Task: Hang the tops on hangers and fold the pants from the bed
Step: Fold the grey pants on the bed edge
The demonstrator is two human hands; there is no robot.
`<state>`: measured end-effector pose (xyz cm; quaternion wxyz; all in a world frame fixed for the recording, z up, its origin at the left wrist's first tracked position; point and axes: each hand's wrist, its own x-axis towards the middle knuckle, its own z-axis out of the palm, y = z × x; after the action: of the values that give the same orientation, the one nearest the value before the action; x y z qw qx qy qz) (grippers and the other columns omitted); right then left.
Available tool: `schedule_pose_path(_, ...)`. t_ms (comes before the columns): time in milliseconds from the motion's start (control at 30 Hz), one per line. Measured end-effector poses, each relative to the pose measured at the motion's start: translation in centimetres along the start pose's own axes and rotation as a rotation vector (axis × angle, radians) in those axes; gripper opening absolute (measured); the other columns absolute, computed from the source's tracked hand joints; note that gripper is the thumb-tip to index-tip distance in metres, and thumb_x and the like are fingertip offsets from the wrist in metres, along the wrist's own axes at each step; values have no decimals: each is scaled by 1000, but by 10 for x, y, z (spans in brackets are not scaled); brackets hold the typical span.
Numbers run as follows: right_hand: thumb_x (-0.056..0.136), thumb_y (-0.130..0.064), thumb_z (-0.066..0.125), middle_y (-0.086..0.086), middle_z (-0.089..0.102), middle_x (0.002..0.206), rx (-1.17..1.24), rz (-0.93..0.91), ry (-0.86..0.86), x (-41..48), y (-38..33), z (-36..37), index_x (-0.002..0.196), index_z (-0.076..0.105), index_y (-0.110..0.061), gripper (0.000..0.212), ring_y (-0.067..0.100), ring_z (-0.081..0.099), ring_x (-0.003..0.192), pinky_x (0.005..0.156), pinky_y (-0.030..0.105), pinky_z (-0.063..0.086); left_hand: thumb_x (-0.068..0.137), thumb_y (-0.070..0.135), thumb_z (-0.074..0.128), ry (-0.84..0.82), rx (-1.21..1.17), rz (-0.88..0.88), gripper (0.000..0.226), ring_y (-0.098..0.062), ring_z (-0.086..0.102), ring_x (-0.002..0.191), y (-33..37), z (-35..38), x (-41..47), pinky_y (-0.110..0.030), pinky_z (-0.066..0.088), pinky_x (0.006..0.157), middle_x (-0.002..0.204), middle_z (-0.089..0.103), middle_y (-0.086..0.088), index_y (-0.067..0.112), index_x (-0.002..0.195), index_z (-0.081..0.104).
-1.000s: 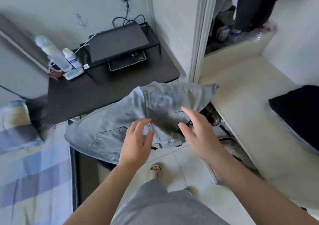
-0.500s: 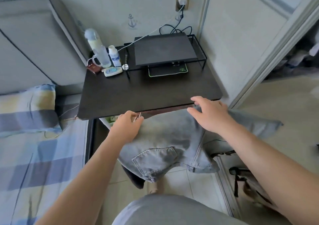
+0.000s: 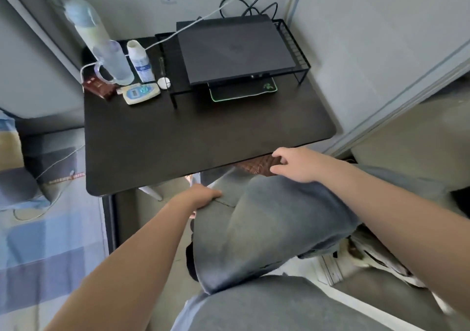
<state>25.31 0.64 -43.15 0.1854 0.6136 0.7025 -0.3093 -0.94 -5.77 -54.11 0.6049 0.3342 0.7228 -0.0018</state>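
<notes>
Denim first: faded grey-blue denim jeans (image 3: 267, 229) hang bunched in the air just in front of the near edge of the dark brown flat-topped table (image 3: 203, 140), over the floor and to the right of the blue checked bedding (image 3: 45, 254). Motion blur softens the cloth; seams and pockets are hard to make out. One end runs on behind the right forearm, and the lower edge is cut off by the wearer's grey clothing (image 3: 279, 310).

Left hand (image 3: 203, 196) clamps the jeans' left upper edge, fingertips tucked out of sight under the fold.

Right hand (image 3: 297, 164) sits at the top of the bundle, wrist on the denim, fingers loosely curled just beyond the cloth edge. Whether it actually holds fabric cannot be told.

Behind it, a brown woven item (image 3: 251, 166) shows only partly under the tabletop.

At the table's far end, a closed black laptop (image 3: 234, 51) rests on a black wire stand (image 3: 300, 48).
</notes>
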Motion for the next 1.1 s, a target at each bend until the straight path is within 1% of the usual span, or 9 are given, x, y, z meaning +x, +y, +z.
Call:
schedule_pose_path(100,96,-55,53,1,49,151,-78,13,-156,31,-13,8,149,41,-28,61,24,48,135,110,36,38,87,29,74,6,-212,25,44,-36,67,106,-4,7,26,-51,53,98,117,66,-14,23,119,45)
schedule_pose_path(300,97,-57,51,1,42,156,-49,81,-347,85,-30,41,148,46,-21,63,22,42,140,112,32,33,86,7,73,69,-686,-187,41,-38,67,106,-12,11,61,-53,53,96,119,68,-22,-2,124,61)
schedule_pose_path(433,95,-59,53,2,48,152,42,117,-357,98,-40,62,145,50,-19,64,23,47,136,107,31,35,93,3,60,-109,-896,-254,14,-24,67,68,-11,6,45,-34,57,60,87,69,-15,-1,106,64)
schedule_pose_path(567,87,-56,65,6,58,141,8,142,-390,98,-47,73,138,57,-16,66,26,57,123,96,30,43,98,4,50,-226,-1073,-176,32,-30,68,93,-15,-3,11,-39,58,81,118,66,-15,7,129,60)
schedule_pose_path(633,83,-57,69,8,63,133,-30,169,-397,94,-48,76,133,60,-14,67,28,61,113,90,31,45,96,2,45,-274,-1117,-121,35,-34,70,101,-18,-9,-8,-44,56,92,120,70,-17,8,122,67)
schedule_pose_path(733,83,-63,65,6,59,137,-46,181,-419,88,-52,75,139,55,-14,76,27,59,117,92,32,45,86,-2,38,-277,-1116,-60,38,-31,73,84,-16,-16,-35,-41,59,81,101,72,-18,5,99,73)
schedule_pose_path(867,78,-69,67,5,48,150,75,152,-342,77,-57,62,149,44,-18,90,27,50,132,94,32,37,81,-4,35,-200,-1112,44,44,-34,65,100,-8,-21,-75,-43,54,93,115,65,-26,-8,115,63)
schedule_pose_path(967,66,-75,73,2,42,155,257,97,-313,60,-63,46,152,38,-27,104,27,44,137,95,35,35,87,0,40,-139,-1112,147,40,-35,70,98,-1,-26,-111,-45,59,86,112,68,-28,-10,115,66)
schedule_pose_path(1100,50,-80,72,-10,57,140,521,-71,-314,25,-70,23,139,53,-42,98,15,54,126,108,33,40,89,2,41,-113,-1115,319,40,-34,69,100,4,-30,-164,-38,59,79,112,67,-25,-12,121,61)
